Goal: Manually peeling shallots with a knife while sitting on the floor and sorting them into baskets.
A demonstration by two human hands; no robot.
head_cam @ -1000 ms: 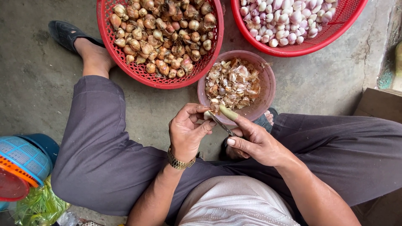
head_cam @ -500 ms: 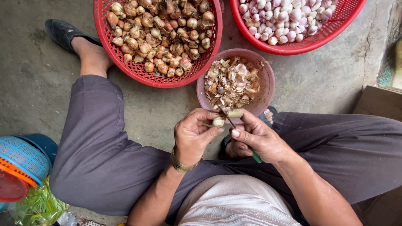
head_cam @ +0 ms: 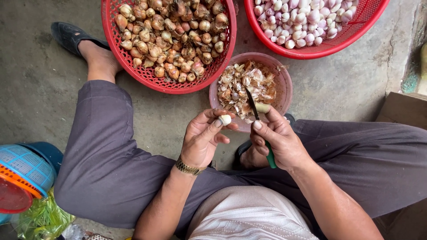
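View from above of a seated person in grey trousers, working over a concrete floor. The left hand (head_cam: 202, 140) pinches a small peeled shallot (head_cam: 225, 119), pale and smooth, between thumb and fingertips, held in the air just in front of a pink bowl (head_cam: 284, 82). The right hand (head_cam: 278, 140) is curled tight around the green handle of a small knife (head_cam: 255, 111), whose dark blade points up and away over the bowl's near edge; a pale scrap of peel seems to sit against the thumb near the blade. The pink bowl is full of dry, papery skins and trimmings. To the upper left a red basket (head_cam: 222, 58) holds many brown, unpeeled shallots; to the upper right a second red basket (head_cam: 275, 44) holds peeled ones, white tinged with pink. A blue and orange basket (head_cam: 26, 173) and some green leaves lie at the lower left edge. The bulb looks light, firm and small enough to hide behind two fingertips. Stripped of its skin, it is probably slick and slightly moist, so it likely needs a snug pinch across its middle or end to end, with fingertips kept clear of the blade. Squeezing too hard could bruise the outer layer.
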